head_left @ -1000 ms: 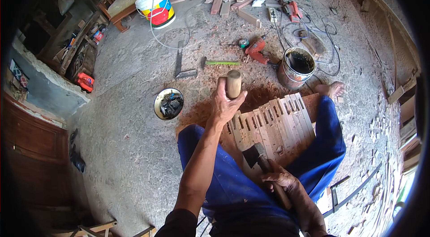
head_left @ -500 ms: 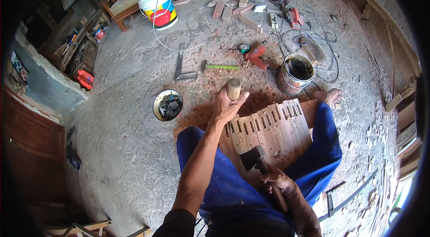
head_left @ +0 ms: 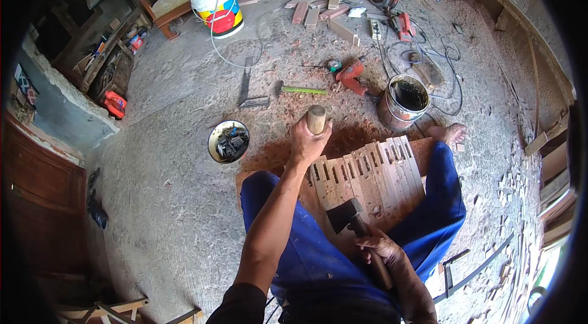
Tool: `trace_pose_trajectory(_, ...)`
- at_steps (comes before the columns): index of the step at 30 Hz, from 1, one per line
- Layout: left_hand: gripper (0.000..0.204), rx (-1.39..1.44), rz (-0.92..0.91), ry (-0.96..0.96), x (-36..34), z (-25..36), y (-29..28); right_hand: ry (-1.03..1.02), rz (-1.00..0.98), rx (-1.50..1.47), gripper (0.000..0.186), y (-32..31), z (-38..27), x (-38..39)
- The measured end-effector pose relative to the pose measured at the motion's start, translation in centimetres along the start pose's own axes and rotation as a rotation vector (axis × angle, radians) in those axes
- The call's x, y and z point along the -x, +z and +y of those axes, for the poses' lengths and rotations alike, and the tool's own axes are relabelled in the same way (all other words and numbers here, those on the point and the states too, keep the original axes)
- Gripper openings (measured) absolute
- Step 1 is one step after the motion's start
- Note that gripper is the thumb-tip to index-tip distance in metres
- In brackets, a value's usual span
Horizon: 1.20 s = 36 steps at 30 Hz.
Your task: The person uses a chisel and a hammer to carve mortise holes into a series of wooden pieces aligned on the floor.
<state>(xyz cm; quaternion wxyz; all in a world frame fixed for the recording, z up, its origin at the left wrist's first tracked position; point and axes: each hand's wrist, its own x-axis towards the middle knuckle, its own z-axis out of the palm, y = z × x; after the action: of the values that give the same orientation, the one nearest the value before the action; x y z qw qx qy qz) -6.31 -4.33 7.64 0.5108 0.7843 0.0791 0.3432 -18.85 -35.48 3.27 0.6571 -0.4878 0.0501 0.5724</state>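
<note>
My left hand is closed around a wooden-handled chisel, whose round handle end points up; its blade is hidden below the hand. That hand is above the far left end of a row of wooden strips, several with narrow slots cut near their far ends. In my right hand is a hatchet, gripped by its wooden handle. The dark hatchet head lies over the near part of the strips. The strips rest side by side on a wooden board between my legs.
A bowl of dark metal parts stands at left. Beyond the strips lie a green-edged bar, a metal square, a red drill and a dirty bucket. Cables trail at right, and wood offcuts lie farther back.
My left hand has shifted slightly left with the chisel still in its grip. The right hand and hatchet hold nearly the same place over the strips.
</note>
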Motion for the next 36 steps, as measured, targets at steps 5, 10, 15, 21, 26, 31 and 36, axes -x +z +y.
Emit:
trace_pose_trajectory(5,0.024,-0.04,-0.024,-0.053,-0.1,-0.5,0.0,-0.009,0.005,-0.025,0.042,-0.4,0.3,0.0)
trace_pose_trajectory(10,0.024,-0.141,-0.028,-0.089,-0.9,-1.9,-0.4,-0.175,0.146,0.296,0.041,1.7,-1.7,0.5)
trace_pose_trajectory(15,0.022,-0.089,-0.06,-0.079,-1.3,-1.9,-0.3,-0.524,0.308,0.76,0.063,6.5,-12.4,2.7)
trace_pose_trajectory(21,0.019,-0.019,-0.132,-0.017,0.0,-0.6,0.6,-0.921,0.496,1.268,0.051,12.1,-22.2,3.2)
trace_pose_trajectory(26,0.023,0.122,-0.1,0.064,1.6,-2.8,0.3,-0.862,0.458,1.753,0.06,10.6,-21.2,-2.0)
trace_pose_trajectory(31,0.021,0.017,-0.067,0.058,1.8,-1.6,0.0,-0.96,0.427,1.621,0.059,12.3,-22.6,1.4)
trace_pose_trajectory(36,0.018,0.013,-0.134,0.063,1.9,0.7,-0.7,-0.812,0.455,1.649,0.061,12.2,-21.5,-0.3)
